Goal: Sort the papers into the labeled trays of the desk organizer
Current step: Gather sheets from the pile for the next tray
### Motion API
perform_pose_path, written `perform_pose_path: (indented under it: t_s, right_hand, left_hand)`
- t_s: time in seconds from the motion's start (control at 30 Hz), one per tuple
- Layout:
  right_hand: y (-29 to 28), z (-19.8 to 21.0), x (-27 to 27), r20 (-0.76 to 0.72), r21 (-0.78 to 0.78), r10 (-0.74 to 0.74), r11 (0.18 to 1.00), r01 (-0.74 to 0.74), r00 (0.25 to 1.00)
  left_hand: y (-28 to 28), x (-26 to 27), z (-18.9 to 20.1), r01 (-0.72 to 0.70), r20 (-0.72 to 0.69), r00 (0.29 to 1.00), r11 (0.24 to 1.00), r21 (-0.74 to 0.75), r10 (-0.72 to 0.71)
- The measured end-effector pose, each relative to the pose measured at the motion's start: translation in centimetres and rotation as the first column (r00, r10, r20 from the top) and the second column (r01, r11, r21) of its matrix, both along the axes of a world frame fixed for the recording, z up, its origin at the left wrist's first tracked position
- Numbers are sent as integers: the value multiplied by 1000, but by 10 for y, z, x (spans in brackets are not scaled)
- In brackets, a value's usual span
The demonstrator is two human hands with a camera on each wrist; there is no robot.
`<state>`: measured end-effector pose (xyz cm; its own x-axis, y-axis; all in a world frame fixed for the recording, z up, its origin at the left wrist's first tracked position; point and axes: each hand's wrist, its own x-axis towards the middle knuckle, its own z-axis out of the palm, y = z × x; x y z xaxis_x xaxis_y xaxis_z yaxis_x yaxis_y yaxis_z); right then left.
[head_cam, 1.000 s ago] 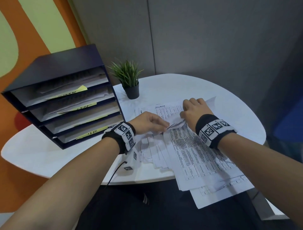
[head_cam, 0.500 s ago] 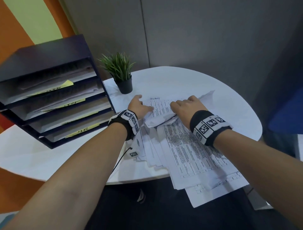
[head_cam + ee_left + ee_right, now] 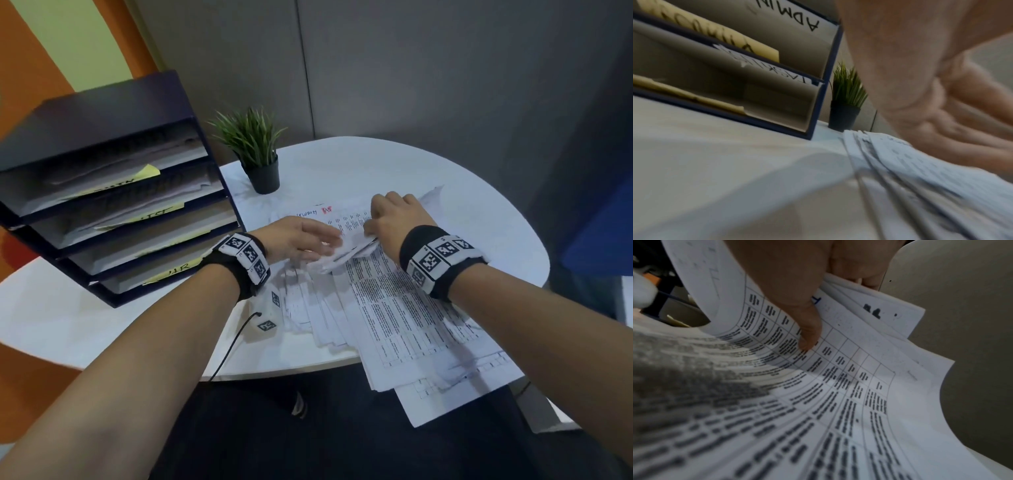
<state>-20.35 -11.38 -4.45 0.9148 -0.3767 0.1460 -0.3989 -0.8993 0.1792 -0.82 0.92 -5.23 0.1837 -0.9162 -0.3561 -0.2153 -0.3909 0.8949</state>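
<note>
A loose stack of printed papers (image 3: 394, 308) lies on the white round table (image 3: 428, 164) and overhangs its near edge. My right hand (image 3: 380, 222) grips the far ends of the upper sheets, bent back toward me. In the right wrist view the thumb of the right hand (image 3: 807, 337) presses on a sheet with a printed table (image 3: 849, 386), with the fingers behind. My left hand (image 3: 322, 243) lies flat with straight fingers on the papers beside that fold; the left wrist view shows the left hand (image 3: 972, 138) over the papers (image 3: 920, 178). The dark blue organizer (image 3: 102, 102) stands at the left, holding papers and yellow labels.
A small potted plant (image 3: 257, 150) stands between the organizer and the papers, and shows beside the organizer (image 3: 828, 81) as the plant (image 3: 846, 97). A white tagged device (image 3: 267, 322) with a black cable lies under my left wrist. Grey partition walls stand close behind the table.
Both hands pinched a sheet's edge mid-stack a second ago. The right hand has since carried the sheets' ends farther away; the left reached to the stack's far left, then came back flat beside the fold.
</note>
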Motion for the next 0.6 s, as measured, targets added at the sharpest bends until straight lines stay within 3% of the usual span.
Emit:
perform_pose_path:
  t_s: [0.07, 0.13, 0.17, 0.2, 0.33, 0.5, 0.6]
  right_hand:
    - [1, 2, -1, 48, 27, 11, 1000, -13, 999]
    - [2, 3, -2, 10, 56, -4, 998, 3, 1000]
    - [3, 3, -2, -19, 58, -17, 998, 18, 1000]
    - [4, 3, -1, -36, 55, -25, 998, 27, 999]
    - [1, 1, 0, -22, 35, -16, 999, 16, 1000]
    - [2, 3, 0, -32, 43, -8, 999, 9, 999]
    - [1, 4, -1, -34, 45, -5, 999, 7, 999]
  left_hand:
    - [2, 7, 2, -211, 14, 977, 975, -67, 213]
    - [-2, 19, -3, -393, 281, 864, 909, -138, 417]
    - [-5, 24, -5, -435, 392, 800, 889, -141, 454]
    - [-7, 27, -6, -460, 441, 771, 881, -113, 459]
    - [-17, 28, -11, -486, 371, 818, 873, 39, 439]
    - [-27, 18, -17, -480, 351, 818, 877, -24, 457]
    - [-29, 17, -19, -472, 522, 738, 880, -54, 428]
